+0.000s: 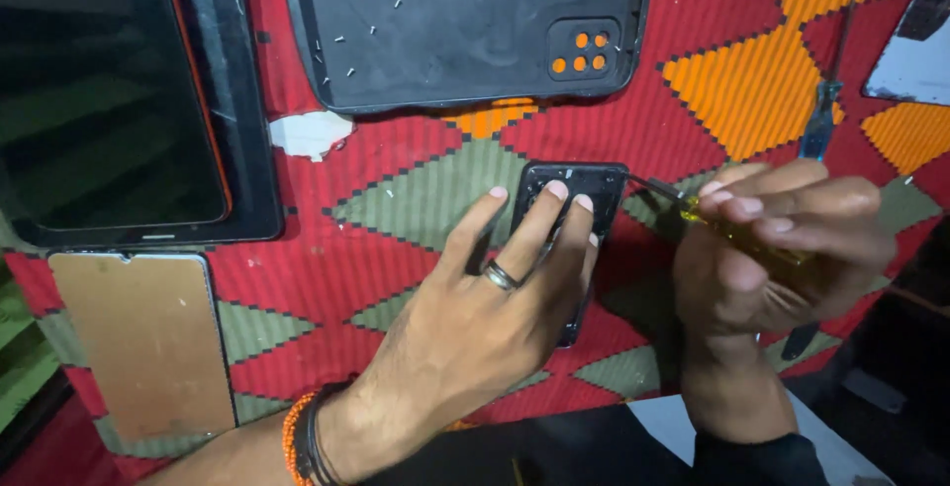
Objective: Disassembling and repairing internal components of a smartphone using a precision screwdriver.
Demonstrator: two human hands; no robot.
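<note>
My left hand [485, 318] presses flat on a small opened phone [574, 199] lying on the red patterned cloth [327, 288], fingers spread over it, ring on one finger, nothing clasped in that grip. My right hand [772, 248] has its grip clenched around a yellow-handled screwdriver [727, 232], tip angled toward the phone's upper right corner. Above sits a black back cover [465, 31] with loose tiny screws [366, 11] on it. Far left a dark tablet [109, 90], below it a tan panel [148, 338]. A blue screwdriver [821, 120] lies upper right.
</note>
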